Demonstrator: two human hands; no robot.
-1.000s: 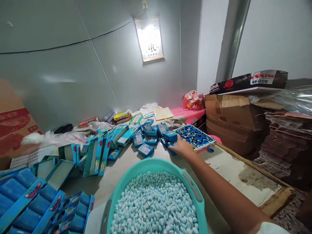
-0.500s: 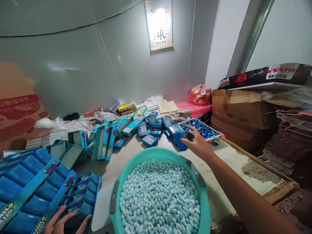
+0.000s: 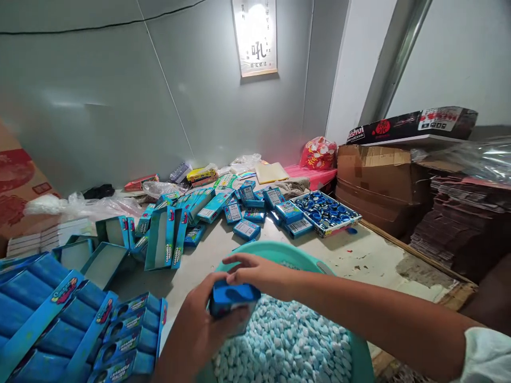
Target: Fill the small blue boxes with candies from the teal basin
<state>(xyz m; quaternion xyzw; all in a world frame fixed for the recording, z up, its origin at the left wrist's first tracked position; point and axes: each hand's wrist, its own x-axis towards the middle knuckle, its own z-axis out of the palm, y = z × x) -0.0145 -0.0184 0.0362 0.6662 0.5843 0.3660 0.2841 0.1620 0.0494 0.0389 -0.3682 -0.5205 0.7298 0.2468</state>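
Note:
Over the basin, a small blue cardboard box (image 3: 236,296) is held between my hands. My left hand (image 3: 195,324) wraps round its near left side. The fingers of my right hand (image 3: 257,274) are bent over its upper edge; their exact hold is partly hidden. Below is a turquoise basin (image 3: 275,249), full of pale blue and white tablet-like candies (image 3: 295,335). At the lower left, blue display trays (image 3: 51,311) hold rows of similar boxes (image 3: 128,340).
Loose blue boxes (image 3: 246,230) lie in a heap behind the basin, beside empty display trays (image 3: 159,239). A shallow tray of blue round pieces (image 3: 325,210) is at the right. Brown cartons (image 3: 371,186) stand beyond the table's wooden edge (image 3: 399,250).
My right hand has come back from the box heap to above the basin with a blue box. My left hand has left the lower-left tray and closed round the box. The view has shifted slightly.

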